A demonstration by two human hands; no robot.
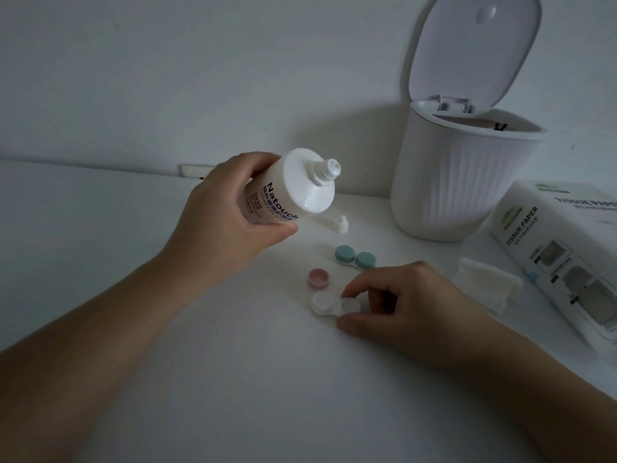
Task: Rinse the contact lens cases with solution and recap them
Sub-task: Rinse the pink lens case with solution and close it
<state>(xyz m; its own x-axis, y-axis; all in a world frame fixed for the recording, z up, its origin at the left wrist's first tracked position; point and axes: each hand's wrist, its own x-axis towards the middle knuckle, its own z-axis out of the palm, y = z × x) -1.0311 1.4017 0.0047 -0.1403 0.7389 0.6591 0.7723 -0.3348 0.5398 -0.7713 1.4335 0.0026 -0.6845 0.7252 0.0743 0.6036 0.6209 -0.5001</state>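
Head view: our left hand grips the uncapped solution bottle; right hand pinches the open white case at 5 o'clock. Case looks light, rigid, skid-prone, so we hold its rim.

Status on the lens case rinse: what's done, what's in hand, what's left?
Done: solution bottle uncapped, its cap on the table; white case has at least one well open, pink cap beside it.
In hand: left hand holds the bottle tilted, nozzle short of the case; right hand steadies the case.
Left: rinsing and recapping; the teal case is capped.
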